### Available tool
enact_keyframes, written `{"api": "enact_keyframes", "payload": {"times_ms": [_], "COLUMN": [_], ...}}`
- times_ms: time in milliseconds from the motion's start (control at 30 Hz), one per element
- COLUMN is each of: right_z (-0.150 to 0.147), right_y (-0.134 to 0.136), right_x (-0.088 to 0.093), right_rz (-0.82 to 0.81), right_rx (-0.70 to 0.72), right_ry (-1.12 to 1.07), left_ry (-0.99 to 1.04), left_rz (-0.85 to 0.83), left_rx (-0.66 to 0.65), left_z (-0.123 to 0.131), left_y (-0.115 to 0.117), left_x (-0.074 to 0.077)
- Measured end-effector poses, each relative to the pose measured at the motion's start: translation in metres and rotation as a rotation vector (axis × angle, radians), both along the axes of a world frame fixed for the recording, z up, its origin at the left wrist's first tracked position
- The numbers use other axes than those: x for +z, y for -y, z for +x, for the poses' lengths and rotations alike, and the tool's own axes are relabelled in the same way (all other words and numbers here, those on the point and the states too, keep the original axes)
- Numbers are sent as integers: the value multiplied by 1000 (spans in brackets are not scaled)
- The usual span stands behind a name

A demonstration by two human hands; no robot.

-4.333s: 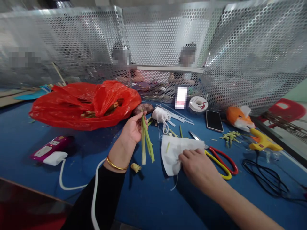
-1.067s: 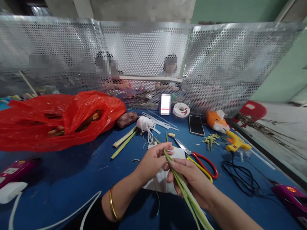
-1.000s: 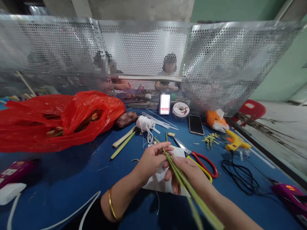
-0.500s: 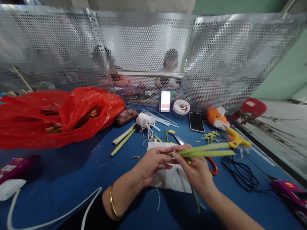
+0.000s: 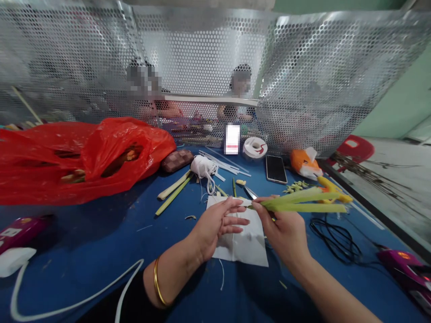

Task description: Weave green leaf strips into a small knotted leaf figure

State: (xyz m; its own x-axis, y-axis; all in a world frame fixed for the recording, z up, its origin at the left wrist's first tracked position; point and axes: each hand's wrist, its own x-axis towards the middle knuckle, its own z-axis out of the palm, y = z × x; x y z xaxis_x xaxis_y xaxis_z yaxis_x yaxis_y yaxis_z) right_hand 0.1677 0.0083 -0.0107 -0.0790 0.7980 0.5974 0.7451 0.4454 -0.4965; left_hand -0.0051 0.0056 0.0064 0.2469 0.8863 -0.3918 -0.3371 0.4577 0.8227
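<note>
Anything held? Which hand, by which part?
Right hand pinches the green leaf strips by their gathered narrow end. Left hand is open; whether it touches them is unclear.

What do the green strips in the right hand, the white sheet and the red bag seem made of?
Green strips: likely plant matter, with a smooth, satiny look; they're long, thin and pale green. White sheet: matte, creased, paper or thin cloth; I can't tell which. Red bag: probably thin, glossy plastic, given its crinkles and bright highlights.

On the blue tabletop (image 5: pixel 101 242) lies a dark phone (image 5: pixel 276 169), near an orange packet (image 5: pixel 299 159). Behind stands a perforated screen (image 5: pixel 205 49); at right, a red chair (image 5: pixel 362 150).
</note>
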Motion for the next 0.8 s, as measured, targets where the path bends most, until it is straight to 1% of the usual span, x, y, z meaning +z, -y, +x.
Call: {"api": "enact_keyframes", "payload": {"times_ms": [133, 200, 267, 333, 433, 533, 600, 633, 700, 800], "right_z": [1, 1, 0, -3, -10, -15, -15, -13, -9, -3], "right_y": [0, 1, 1, 2, 5, 6, 5, 4, 1, -3], "right_x": [-2, -1, 0, 0, 1, 4, 7, 9, 11, 13], "right_rz": [49, 66, 49, -25, -224, -481, -636, -688, -719, -660], "right_rx": [-11, -8, 18, 62, 210, 346, 368, 370, 350, 300], "right_ry": [63, 66, 43, 3, -103, -343, -516, -568, -581, -509], "left_ry": [-27, -54, -75, -79, -97, -109, -102, -102, -105, -124], "left_rz": [53, 47, 44, 71, 107, 111, 111, 109, 117, 131], "left_rx": [0, -45, -126, -202, -259, -242, -196, -175, -172, -222], "left_z": [1, 2, 2, 3, 5, 5, 4, 3, -1, -7], "left_y": [2, 2, 3, 4, 5, 5, 3, 2, 0, -1], "left_x": [1, 2, 2, 0, -5, -11, -13, -13, -11, -6]}}
